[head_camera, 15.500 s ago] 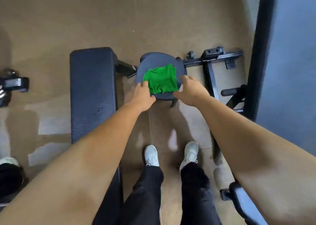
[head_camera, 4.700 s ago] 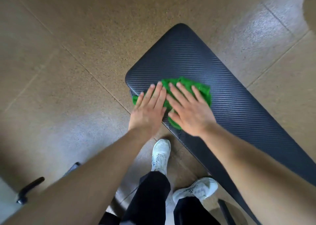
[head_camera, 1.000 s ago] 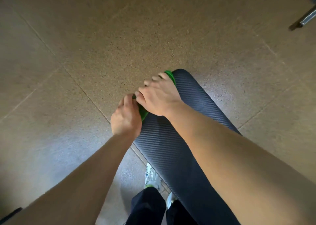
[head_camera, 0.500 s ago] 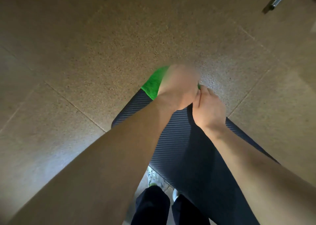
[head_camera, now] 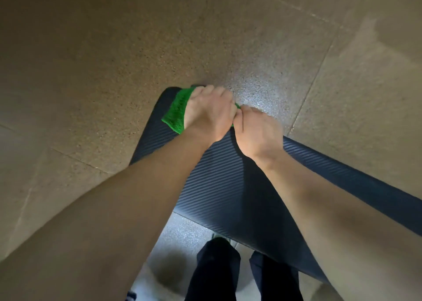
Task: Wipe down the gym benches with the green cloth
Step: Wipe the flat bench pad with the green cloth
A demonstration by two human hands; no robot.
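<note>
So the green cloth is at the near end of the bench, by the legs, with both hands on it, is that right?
Not quite. The head view shows the green cloth at the far end of the bench, away from the legs. The left hand and right hand are both on it.

Green cloth [head_camera: 177, 112] now at the bench [head_camera: 217, 175] end, seemingly under left hand [head_camera: 209, 115], not right hand [head_camera: 258, 131].
</note>
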